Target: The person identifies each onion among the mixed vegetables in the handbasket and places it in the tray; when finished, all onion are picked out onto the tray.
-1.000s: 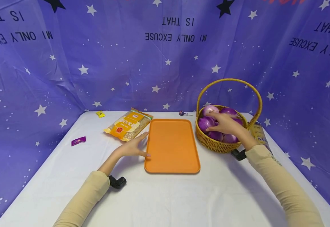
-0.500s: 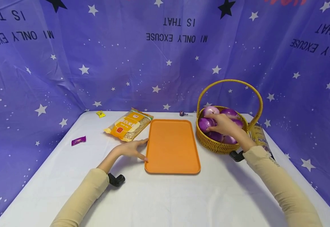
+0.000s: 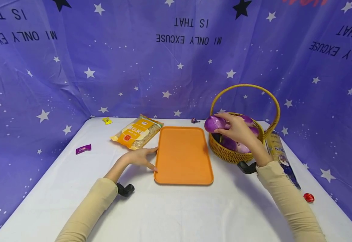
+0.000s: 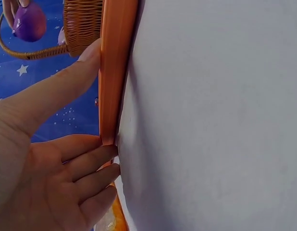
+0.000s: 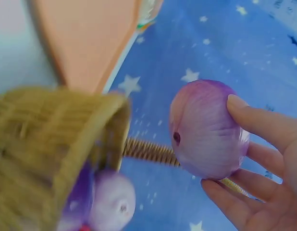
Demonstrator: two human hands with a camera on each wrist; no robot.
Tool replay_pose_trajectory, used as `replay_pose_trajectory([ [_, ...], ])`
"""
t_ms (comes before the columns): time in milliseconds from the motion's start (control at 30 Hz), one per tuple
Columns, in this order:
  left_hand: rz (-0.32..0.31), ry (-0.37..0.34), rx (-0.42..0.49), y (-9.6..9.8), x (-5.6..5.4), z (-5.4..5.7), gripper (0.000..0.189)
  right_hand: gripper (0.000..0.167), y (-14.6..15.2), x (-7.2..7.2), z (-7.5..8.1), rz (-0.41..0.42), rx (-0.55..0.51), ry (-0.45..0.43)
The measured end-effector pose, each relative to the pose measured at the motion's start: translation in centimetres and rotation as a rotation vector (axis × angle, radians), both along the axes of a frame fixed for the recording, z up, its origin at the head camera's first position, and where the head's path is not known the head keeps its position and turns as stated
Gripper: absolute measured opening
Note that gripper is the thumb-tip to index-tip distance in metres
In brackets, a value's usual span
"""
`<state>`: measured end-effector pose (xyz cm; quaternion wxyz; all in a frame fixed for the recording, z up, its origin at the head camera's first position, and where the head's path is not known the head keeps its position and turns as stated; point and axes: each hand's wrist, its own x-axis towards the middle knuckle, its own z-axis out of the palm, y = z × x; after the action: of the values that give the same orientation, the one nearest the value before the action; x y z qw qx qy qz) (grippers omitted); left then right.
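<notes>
Pinching a round, glossy purple onion [image 3: 213, 124] between thumb and fingertips, your right hand [image 3: 239, 131] is parted only as wide as what it holds. The onion hangs just off the far right corner of the flat, rectangular orange tray [image 3: 184, 156], by the tray-side rim of the round, woven tan basket [image 3: 228, 157]. Thumb set against fingers looks a sound hold; squeeze firmly enough that the smooth skin cannot roll, and clear the rim and the tall wicker handle [image 3: 244, 85] before moving sideways. Your left hand [image 3: 138, 157] is spread at the tray's left edge, fingers nearly straight, touching it without a grip; that light contact should steady the tray against a knock. More purple onions [image 3: 228, 144] sit in the basket, right of the tray, so avoid dragging against them. Past the basket lies a long gold-and-blue packet [image 3: 278, 148], with a red-wrapped sweet [image 3: 309, 197] nearer you. Left of the tray, mind the yellow-and-clear plastic bag of grain [image 3: 138, 131] just beyond your left hand; farther left, a shiny purple-wrapped sweet [image 3: 83, 149] lies on the white-covered worktop [image 3: 179, 211].
</notes>
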<state>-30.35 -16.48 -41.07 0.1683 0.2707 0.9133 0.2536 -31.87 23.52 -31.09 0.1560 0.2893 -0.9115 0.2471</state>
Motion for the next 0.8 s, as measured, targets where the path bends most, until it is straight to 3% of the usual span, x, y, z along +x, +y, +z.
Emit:
replay_pose_trajectory([
  [333,0.020,-0.004,0.012,-0.3,0.3,-0.1,0.103,0.058,-5.0,-1.1,-2.0,0.133,-0.129,-0.109],
  [600,0.016,0.001,0.003,-0.4,0.2,-0.1,0.102,0.054,-8.6,-3.9,-4.2,0.185,-0.144,-0.120],
  [800,0.007,0.010,-0.009,-0.2,0.1,0.0,0.101,0.057,-11.3,-5.8,-6.1,0.182,-0.117,-0.197],
])
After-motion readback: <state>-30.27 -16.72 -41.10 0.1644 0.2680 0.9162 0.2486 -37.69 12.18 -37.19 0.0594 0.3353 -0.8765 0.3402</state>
